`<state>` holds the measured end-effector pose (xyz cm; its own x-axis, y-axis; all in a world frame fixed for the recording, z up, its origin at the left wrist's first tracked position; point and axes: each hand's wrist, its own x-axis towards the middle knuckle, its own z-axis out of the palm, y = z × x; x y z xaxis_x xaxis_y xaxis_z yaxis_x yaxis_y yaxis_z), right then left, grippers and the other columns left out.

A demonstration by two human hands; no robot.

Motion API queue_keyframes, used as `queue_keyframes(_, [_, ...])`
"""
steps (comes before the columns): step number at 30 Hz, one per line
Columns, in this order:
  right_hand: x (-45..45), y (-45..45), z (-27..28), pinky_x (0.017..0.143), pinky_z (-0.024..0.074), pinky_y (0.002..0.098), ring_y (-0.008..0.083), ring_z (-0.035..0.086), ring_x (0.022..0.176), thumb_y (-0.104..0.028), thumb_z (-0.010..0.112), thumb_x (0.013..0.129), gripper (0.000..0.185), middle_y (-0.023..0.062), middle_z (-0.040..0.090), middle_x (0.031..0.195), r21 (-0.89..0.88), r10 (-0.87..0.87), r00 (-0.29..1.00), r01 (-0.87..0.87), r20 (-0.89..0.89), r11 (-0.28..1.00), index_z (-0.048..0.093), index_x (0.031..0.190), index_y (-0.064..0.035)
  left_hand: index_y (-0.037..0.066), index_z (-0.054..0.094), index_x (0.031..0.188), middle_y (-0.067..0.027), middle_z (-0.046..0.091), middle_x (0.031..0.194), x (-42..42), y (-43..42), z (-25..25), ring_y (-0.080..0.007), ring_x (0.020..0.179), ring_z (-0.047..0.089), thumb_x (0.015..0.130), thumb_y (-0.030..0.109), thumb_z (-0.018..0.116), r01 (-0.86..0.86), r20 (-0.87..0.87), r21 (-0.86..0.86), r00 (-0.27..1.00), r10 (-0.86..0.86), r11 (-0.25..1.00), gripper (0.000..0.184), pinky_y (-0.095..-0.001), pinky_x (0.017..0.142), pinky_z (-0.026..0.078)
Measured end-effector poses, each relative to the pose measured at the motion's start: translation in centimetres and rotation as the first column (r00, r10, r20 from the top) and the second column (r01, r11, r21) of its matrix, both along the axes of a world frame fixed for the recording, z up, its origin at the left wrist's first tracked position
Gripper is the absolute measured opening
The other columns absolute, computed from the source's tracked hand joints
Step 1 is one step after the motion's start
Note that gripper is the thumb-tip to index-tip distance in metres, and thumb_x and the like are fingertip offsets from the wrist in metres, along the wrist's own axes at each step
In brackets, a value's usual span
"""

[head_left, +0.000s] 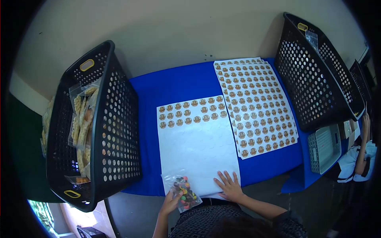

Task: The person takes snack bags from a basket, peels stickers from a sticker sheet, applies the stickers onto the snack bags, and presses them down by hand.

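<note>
My left hand (171,201) grips a clear plastic bag of colourful candies (184,190) by its side, near the front edge of the table. Flat on the lower right corner of a white sticker sheet (194,158) lies my right hand (230,188), fingers spread. Round brown stickers (186,105) remain in rows across the top of that sheet, with a gap in the second row; below them the backing is bare. To the right sits a stack of full sticker sheets (258,107), its edges slightly fanned.
A black perforated basket (119,131) on the left holds several bags of snacks. Another black basket (305,75) stands at the right, with a clear bag at its rim. Beyond the blue tablecloth (178,81) are a grey-green tray (317,152) and another person's arm (362,148).
</note>
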<state>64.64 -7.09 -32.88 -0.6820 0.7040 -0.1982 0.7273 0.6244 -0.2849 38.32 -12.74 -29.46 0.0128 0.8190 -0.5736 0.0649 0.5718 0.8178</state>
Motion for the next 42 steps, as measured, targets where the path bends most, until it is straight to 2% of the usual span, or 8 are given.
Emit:
queue_keyframes(11, [5.2, -2.9, -0.5, 0.095, 0.0168, 0.0471, 0.0215, 0.027, 0.119, -0.027, 0.06, 0.07, 0.062, 0.0012, 0.026, 0.132, -0.057, 0.014, 1.0, -0.014, -0.009, 0.998, 0.031, 0.125, -0.0199, -0.006, 0.032, 0.117, -0.0125, 0.048, 0.106, 1.2, -1.3, 1.5, -0.0191, 0.097, 0.046, 0.083, 0.024, 0.049, -0.01, -0.204, -0.13, 0.979, -0.017, 0.991, 0.048, -0.0291, 0.084, 0.036])
queue_keyframes(16, [5.3, -0.6, 0.9, 0.094, 0.0146, 0.0487, 0.0226, 0.033, 0.115, -0.033, 0.061, 0.069, 0.053, 0.0047, 0.037, 0.125, -0.163, -0.065, 0.986, 0.04, -0.15, 0.986, 0.043, 0.114, -0.0131, -0.004, 0.039, 0.112, -0.0103, 0.053, 0.099, -0.5, -1.6, 0.2, -0.0152, 0.091, 0.051, 0.082, 0.016, 0.05, -0.076, -0.157, 0.027, 0.985, 0.079, 0.997, 0.038, -0.0281, 0.079, 0.04])
queue_keyframes(22, [0.4, 6.5, 1.7, 0.096, 0.0092, 0.0497, 0.0257, 0.017, 0.124, -0.057, 0.06, 0.056, 0.092, 0.0106, 0.019, 0.134, -0.11, -0.067, 0.984, 0.049, -0.164, 0.993, 0.026, 0.127, -0.0112, -0.003, 0.036, 0.116, -0.0102, 0.049, 0.108, 0.8, 6.4, -0.8, -0.0174, 0.101, 0.046, 0.084, 0.018, 0.046, -0.108, 0.031, 0.267, 0.994, 0.103, 0.958, 0.04, -0.0297, 0.088, 0.034])
queue_keyframes(27, [0.5, 5.8, 1.7, 0.097, 0.0086, 0.0502, 0.0272, 0.014, 0.125, -0.055, 0.063, 0.053, 0.098, 0.0114, 0.016, 0.135, -0.139, -0.027, 0.987, 0.005, -0.157, 0.99, 0.021, 0.13, -0.0131, -0.003, 0.032, 0.12, -0.0106, 0.045, 0.113, 2.0, 6.8, -2.0, -0.0165, 0.105, 0.042, 0.085, 0.02, 0.045, 0.012, -0.049, 0.099, 0.999, -0.007, 0.995, 0.043, -0.029, 0.089, 0.033])
queue_keyframes(29, [1.9, 3.8, 2.1, 0.097, 0.0136, 0.0493, 0.026, 0.018, 0.124, -0.043, 0.067, 0.057, 0.09, 0.009, 0.017, 0.135, -0.161, 0.155, 0.985, -0.142, 0.072, 0.977, 0.022, 0.13, -0.0171, -0.003, 0.032, 0.12, -0.0105, 0.045, 0.112, 2.3, 4.5, -2.4, -0.0166, 0.105, 0.042, 0.085, 0.019, 0.045, 0.016, -0.027, 0.065, 1.0, -0.014, 0.998, 0.044, -0.0288, 0.089, 0.033])
queue_keyframes(32, [3.8, 0.3, -0.2, 0.096, 0.0175, 0.0483, 0.0239, 0.022, 0.122, -0.027, 0.068, 0.061, 0.082, 0.0063, 0.019, 0.135, -0.01, 0.134, 0.99, -0.134, 0.043, 0.991, 0.023, 0.129, -0.0206, -0.003, 0.032, 0.12, -0.0103, 0.046, 0.111, 3.6, 1.8, -1.1, -0.0169, 0.104, 0.043, 0.084, 0.019, 0.046, 0.066, -0.075, 0.024, 0.995, -0.064, 0.997, 0.044, -0.0285, 0.088, 0.034])
queue_keyframes(39, [4.9, 1.2, 2.1, 0.097, 0.0107, 0.0491, 0.0257, 0.022, 0.122, -0.029, 0.051, 0.077, 0.053, 0.0081, 0.026, 0.132, -0.314, -0.006, 0.978, -0.061, -0.207, 0.947, 0.033, 0.124, -0.0149, -0.003, 0.031, 0.121, -0.011, 0.045, 0.112, 4.3, 0.6, 0.0, -0.0175, 0.103, 0.043, 0.084, 0.017, 0.045, -0.063, 0.015, -0.052, 0.998, 0.063, 0.997, 0.044, -0.0292, 0.088, 0.033])
queue_keyframes(42, [4.6, 2.8, 2.0, 0.097, 0.0114, 0.0487, 0.025, 0.023, 0.122, -0.031, 0.043, 0.081, 0.047, 0.0078, 0.027, 0.132, -0.136, -0.068, 0.983, 0.044, -0.173, 0.99, 0.035, 0.123, -0.0105, -0.004, 0.029, 0.121, -0.011, 0.043, 0.114, 3.9, 1.6, -1.3, -0.0176, 0.105, 0.041, 0.084, 0.015, 0.045, -0.105, 0.041, 0.082, 0.994, 0.102, 0.991, 0.044, -0.0292, 0.09, 0.031])
